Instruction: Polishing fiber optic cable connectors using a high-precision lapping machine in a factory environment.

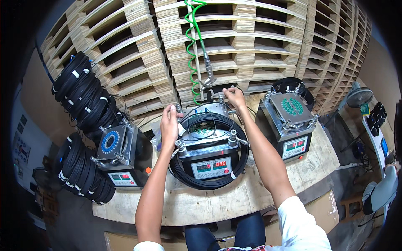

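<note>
1. The left hand (169, 125) lies at the 9 o'clock side of the middle winding machine (206, 144), fingers curled down onto the black cable coil (208, 183) and the corner post there. The hand is closed loosely on the coil; how tight the grip is, I cannot tell. The forearm comes up straight from the lower edge, wrist a little bent inward.

2. The black cable coil is wound around the four posts of the middle machine, on the wooden surface (201, 205), and it hangs over the front panel toward 6 o'clock. I think the loops could slip off one post and fall loose if only one side is lifted, because the other side sits behind the posts.

3. The right hand (234, 97) is at 12 o'clock of the machine, fingers pinched together on the coil near the rear post, just beside the metal nozzle of the green spiral hose (191, 50). The arm is stretched far forward, elbow nearly straight. A danger, in my judgement: the hanging nozzle may catch the cable or the knuckles.

4. The thin cable end crossing the machine top could tangle with the coil.
</note>
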Action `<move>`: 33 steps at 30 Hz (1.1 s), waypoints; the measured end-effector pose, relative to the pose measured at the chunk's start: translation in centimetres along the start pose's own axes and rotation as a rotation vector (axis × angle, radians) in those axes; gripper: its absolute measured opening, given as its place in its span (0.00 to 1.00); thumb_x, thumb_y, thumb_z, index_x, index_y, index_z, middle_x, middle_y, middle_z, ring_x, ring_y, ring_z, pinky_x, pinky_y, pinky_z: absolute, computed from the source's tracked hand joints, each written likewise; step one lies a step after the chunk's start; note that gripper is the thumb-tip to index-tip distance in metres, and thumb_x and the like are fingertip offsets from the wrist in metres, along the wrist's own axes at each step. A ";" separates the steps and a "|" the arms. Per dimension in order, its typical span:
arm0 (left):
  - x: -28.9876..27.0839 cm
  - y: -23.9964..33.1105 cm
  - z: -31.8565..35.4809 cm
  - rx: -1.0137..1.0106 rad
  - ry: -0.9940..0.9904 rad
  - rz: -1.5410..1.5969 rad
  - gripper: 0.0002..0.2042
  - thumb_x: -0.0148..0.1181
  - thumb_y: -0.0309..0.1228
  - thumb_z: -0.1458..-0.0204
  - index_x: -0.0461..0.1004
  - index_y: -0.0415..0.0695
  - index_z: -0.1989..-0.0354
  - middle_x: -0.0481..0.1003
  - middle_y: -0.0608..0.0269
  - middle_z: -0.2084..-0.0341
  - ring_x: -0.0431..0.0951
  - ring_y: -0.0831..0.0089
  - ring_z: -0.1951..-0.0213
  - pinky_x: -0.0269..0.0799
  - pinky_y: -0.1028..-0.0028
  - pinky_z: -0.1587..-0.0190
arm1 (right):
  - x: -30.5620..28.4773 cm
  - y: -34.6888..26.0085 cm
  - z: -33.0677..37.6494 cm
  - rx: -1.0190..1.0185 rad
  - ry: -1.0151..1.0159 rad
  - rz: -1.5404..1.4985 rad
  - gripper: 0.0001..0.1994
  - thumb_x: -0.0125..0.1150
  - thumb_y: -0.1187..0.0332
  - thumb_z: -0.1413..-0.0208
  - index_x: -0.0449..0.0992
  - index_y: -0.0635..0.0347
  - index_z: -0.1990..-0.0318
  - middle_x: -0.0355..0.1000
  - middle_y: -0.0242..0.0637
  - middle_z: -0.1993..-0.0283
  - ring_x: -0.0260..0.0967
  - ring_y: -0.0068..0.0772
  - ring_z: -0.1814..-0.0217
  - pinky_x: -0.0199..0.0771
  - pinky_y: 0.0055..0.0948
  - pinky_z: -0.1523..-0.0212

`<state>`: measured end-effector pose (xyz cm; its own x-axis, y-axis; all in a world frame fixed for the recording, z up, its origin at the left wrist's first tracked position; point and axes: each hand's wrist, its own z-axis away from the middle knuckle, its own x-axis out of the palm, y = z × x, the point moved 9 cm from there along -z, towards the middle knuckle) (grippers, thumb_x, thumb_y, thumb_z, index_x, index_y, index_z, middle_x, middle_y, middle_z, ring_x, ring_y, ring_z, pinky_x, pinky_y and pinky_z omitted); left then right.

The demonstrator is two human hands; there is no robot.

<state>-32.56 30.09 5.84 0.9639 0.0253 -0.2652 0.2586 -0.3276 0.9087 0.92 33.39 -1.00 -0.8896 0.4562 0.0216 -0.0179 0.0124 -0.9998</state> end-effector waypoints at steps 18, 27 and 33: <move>0.7 -0.4 -0.3 -0.022 -0.018 0.032 0.27 0.50 0.50 0.35 0.66 0.41 0.37 0.83 0.58 0.68 0.79 0.72 0.64 0.70 0.72 0.53 | 3.5 -5.0 3.4 -0.443 -0.016 0.647 0.25 0.66 0.63 0.50 0.74 0.71 0.48 0.77 0.60 0.60 0.76 0.59 0.51 0.75 0.45 0.50; 0.8 -1.8 -0.6 -0.004 0.050 0.072 0.28 0.53 0.48 0.36 0.66 0.39 0.37 0.79 0.54 0.66 0.79 0.68 0.61 0.72 0.69 0.54 | 4.9 -4.6 3.5 -0.551 -0.556 0.664 0.23 0.49 0.76 0.43 0.74 0.57 0.38 0.80 0.41 0.58 0.73 0.25 0.65 0.75 0.27 0.60; 0.6 -7.5 -1.6 -0.434 -0.050 0.411 0.31 0.60 0.50 0.40 0.59 0.51 0.33 0.71 0.65 0.56 0.69 0.71 0.55 0.71 0.67 0.59 | 0.7 -6.3 10.5 -0.540 -0.270 0.561 0.24 0.53 0.80 0.44 0.71 0.61 0.38 0.76 0.45 0.49 0.73 0.31 0.60 0.73 0.27 0.53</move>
<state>-33.82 34.06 -0.66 0.9890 -0.0692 0.1306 -0.1222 0.1150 0.9858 -4.40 24.26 5.26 -0.7814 0.2928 -0.5511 0.6225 0.3042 -0.7211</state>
